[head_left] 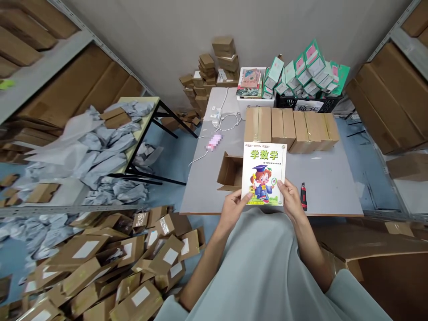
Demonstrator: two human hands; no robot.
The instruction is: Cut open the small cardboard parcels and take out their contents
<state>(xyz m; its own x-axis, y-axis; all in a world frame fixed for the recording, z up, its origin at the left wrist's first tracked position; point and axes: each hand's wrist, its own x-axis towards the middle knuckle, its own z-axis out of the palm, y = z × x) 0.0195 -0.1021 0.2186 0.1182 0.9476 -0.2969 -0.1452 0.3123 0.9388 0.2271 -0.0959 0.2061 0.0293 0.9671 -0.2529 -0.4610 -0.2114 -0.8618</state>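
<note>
Between my two hands I hold up a children's book (264, 174) with a white cover, green Chinese characters and a cartoon child in a graduation cap. My left hand (234, 207) grips its lower left corner, thumb on the cover. At the right edge, my right hand (290, 196) is closed on the book the same way. An open cardboard box (229, 171) sits on the grey table just left of the book, which partly hides it. A red and black box cutter (303, 196) lies right of my right hand.
Closed cardboard boxes (257, 125) line up behind the book on the table (207, 196). At the back stand a white bin (256, 104) of books and a black crate (334, 104) of green-and-white boxes. A white power strip (216, 115) lies left. Discarded boxes (127, 263) cover the floor.
</note>
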